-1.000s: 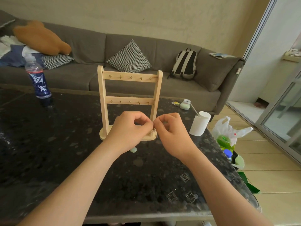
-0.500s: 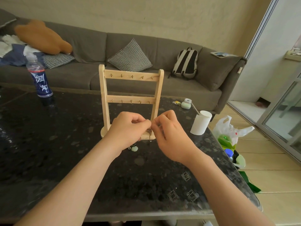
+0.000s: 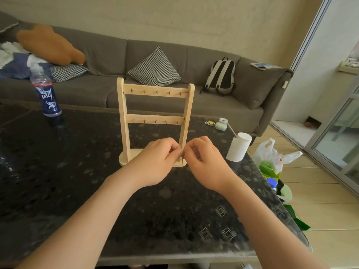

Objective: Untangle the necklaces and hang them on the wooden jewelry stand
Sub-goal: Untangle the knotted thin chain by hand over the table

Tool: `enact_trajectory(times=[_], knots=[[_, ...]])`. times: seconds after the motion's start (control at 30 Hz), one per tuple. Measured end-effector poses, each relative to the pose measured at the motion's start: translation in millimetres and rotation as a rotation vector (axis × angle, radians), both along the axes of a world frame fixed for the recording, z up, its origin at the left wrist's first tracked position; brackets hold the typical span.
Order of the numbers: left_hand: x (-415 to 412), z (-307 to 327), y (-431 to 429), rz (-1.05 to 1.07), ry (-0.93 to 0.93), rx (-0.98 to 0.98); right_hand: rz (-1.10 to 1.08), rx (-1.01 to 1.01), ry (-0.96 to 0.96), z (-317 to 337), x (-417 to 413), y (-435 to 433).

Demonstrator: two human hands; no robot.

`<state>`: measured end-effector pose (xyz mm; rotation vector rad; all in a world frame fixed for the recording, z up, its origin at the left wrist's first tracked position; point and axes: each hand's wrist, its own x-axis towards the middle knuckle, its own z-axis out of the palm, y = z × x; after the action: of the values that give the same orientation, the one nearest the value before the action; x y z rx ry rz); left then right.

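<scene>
— Dark speckled stone table (image 3: 58,171), a long grey sofa (image 3: 101,55) behind it. What are the hands up to?

— They're raised just over the table, close together, fingertips all but meeting. The left hand (image 3: 155,162) has its fingers curled in, thumb and forefinger pinched tight. The right hand (image 3: 206,164) does the same from the other side.

— Pinched on what?

— The necklace (image 3: 182,159). It's a very fine chain, and only a short thread of it shows, between the two pinches and hanging a little way below them. It's too thin for me to tell whether there's a knot in it.

— And the stand?

— The wooden jewelry stand (image 3: 155,92) is upright on the table, right behind the hands, which cover part of its rounded base. The pinched chain sits low, in front of the stand's right post, near the base. Two crossbars, each with a row of small hooks, are well above the hands.

— Anything else about?

— A white paper cup (image 3: 238,148) with a stick in it stands near the right hand, further right. Beyond it lies a small green and white case (image 3: 221,125). A bottle (image 3: 47,96) with a blue label stands far off to the left. On the sofa are a checked cushion (image 3: 154,68) and a backpack (image 3: 220,76). A plastic bag (image 3: 275,158) sits on the floor by the table's right edge.
</scene>
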<state>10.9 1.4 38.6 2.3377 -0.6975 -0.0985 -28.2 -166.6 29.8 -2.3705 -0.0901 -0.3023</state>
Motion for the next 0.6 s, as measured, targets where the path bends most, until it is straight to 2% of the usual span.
enact_trajectory(times=[0.27,0.4,0.6], knots=[[0.9,-1.5,2.3,-0.033,-0.011,0.018,0.055,0.042,0.109,-1.1,0.0,0.6],[4.8,-0.1,4.1,-0.016,0.029,-0.044,0.091,0.044,0.113,0.6,-1.0,0.2],[7.0,-2.5,6.5,-0.034,0.08,-0.028,0.069,0.005,0.05,-5.1,1.3,-0.8]])
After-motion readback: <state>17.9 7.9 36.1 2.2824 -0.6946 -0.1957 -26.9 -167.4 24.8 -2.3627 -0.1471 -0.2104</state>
